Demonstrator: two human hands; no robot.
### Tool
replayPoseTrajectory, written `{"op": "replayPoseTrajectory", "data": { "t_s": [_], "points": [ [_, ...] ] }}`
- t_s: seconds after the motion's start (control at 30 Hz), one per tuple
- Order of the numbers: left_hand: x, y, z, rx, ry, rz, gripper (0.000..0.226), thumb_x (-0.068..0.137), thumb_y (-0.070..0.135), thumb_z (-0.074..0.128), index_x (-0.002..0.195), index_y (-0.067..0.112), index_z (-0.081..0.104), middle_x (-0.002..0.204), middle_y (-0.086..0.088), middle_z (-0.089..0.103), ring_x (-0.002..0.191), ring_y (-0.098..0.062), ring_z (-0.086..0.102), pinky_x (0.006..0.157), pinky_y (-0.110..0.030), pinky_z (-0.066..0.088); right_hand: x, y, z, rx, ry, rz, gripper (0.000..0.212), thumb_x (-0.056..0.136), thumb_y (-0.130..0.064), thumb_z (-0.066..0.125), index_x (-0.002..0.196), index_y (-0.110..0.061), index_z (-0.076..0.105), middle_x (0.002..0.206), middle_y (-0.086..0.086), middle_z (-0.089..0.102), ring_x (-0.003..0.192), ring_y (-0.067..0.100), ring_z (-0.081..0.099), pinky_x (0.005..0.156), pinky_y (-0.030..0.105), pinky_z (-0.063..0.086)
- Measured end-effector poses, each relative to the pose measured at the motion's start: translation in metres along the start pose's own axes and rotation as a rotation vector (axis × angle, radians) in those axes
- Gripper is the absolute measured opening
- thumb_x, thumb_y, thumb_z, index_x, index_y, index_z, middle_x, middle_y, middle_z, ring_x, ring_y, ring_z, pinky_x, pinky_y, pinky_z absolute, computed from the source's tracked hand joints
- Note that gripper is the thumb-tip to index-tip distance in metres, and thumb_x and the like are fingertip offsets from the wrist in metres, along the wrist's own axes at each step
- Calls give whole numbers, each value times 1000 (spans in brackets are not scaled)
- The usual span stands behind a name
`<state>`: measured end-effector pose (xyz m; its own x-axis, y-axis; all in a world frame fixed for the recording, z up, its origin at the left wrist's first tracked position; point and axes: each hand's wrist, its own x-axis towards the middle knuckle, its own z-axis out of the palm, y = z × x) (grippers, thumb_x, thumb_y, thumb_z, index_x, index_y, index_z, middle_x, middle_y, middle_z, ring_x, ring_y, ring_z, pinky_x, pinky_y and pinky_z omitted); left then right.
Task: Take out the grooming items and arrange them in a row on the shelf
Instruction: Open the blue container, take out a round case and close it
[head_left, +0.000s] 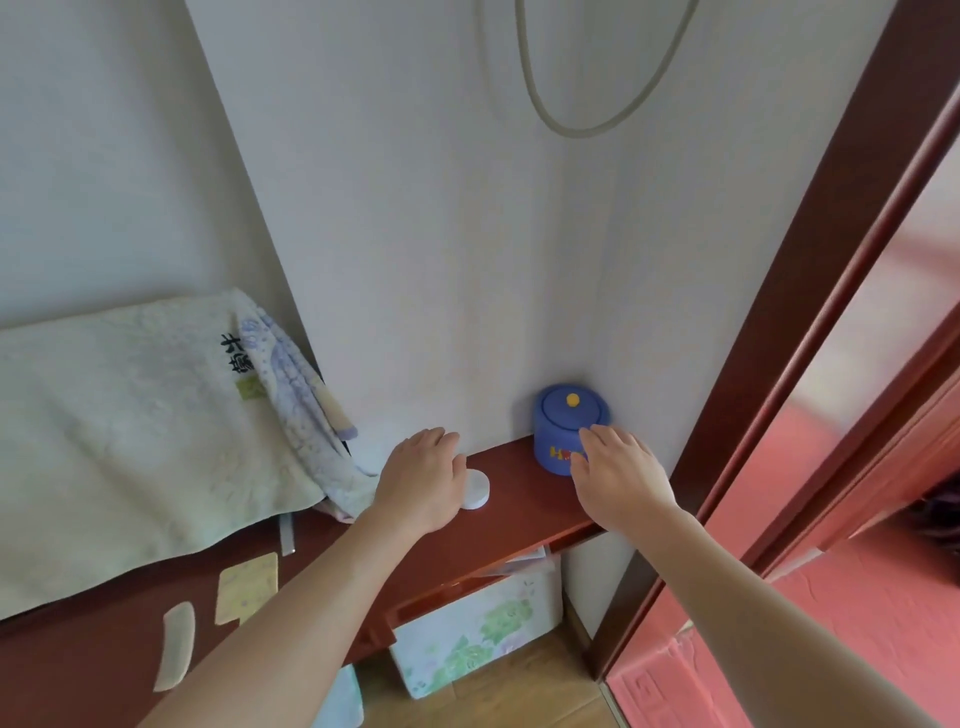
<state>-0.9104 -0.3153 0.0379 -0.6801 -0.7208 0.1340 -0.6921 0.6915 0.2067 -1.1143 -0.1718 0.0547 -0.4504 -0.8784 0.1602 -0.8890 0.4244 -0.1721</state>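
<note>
A pale wall (467, 208) fills most of the view, with a dark red door frame (810, 312) slanting down its right side and pink flooring (841, 623) beyond that. A dark red shelf (524, 504) runs along the foot of the wall. To the left a large pale green towel (130, 426) lies spread out, and a patterned cloth (296, 395) is draped over its right edge. Below the shelf a floral box (483, 629) stands on the wooden floor (498, 696). A looped cable (571, 132) hangs on the wall above.

The blue jar (566, 423), lid on and topped by a yellow knob (573, 399), stands in the shelf's right corner against the wall. A white round tub (479, 488) sits on the shelf well to its left.

Both hands reach forward palm down and hold nothing. The left hand (423, 478) hovers with relaxed fingers just beside the tub, overlapping its left edge. The right hand (618, 478) has its fingers loosely extended at the jar's front.

Those fingers cover part of the jar's lettering, and whether they touch it cannot be told. The black characters on the towel are partly folded under.
</note>
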Motion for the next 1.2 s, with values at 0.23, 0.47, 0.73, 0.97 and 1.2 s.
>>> {"op": "replayPoseTrajectory", "data": {
  "t_s": [0.23,0.47,0.73,0.97,1.2],
  "points": [
    [-50,26,-3,7,18,-87,41,103,31,36,135,11,52,137,-7,55,128,-25,48,109,-39,37,-24,9,2,82,-20,-80,31,96,-30,36,106,-11,59,108,1,60,107,23,52,98,32,37],
    [-103,8,-20,21,46,-181,42,102,32,37,137,13,50,137,-3,54,130,-22,46,108,-40,39,-47,-32,2,91,-48,-150,36,97,-29,39,117,-7,58,120,6,59,115,25,49,101,35,35],
    [-162,-46,-36,-19,85,-174,41,100,30,39,135,14,53,132,-3,56,126,-23,49,106,-41,41,-90,-104,3,70,-45,-153,34,96,-27,40,118,-8,58,121,6,59,116,25,48,101,35,34],
    [-220,-97,-47,-26,78,-191,37,100,27,45,130,8,57,134,-10,56,126,-28,50,104,-42,39,-131,-172,17,121,-83,-168,32,94,-29,38,111,-11,58,113,2,60,111,23,51,103,39,37],
    [-268,-123,-58,-7,51,-256,37,101,27,40,130,10,54,137,-8,53,129,-25,46,107,-40,37,-160,-217,20,128,-125,-229,34,96,-30,36,115,-10,56,119,3,58,113,23,48,99,35,36]
  ]
}}
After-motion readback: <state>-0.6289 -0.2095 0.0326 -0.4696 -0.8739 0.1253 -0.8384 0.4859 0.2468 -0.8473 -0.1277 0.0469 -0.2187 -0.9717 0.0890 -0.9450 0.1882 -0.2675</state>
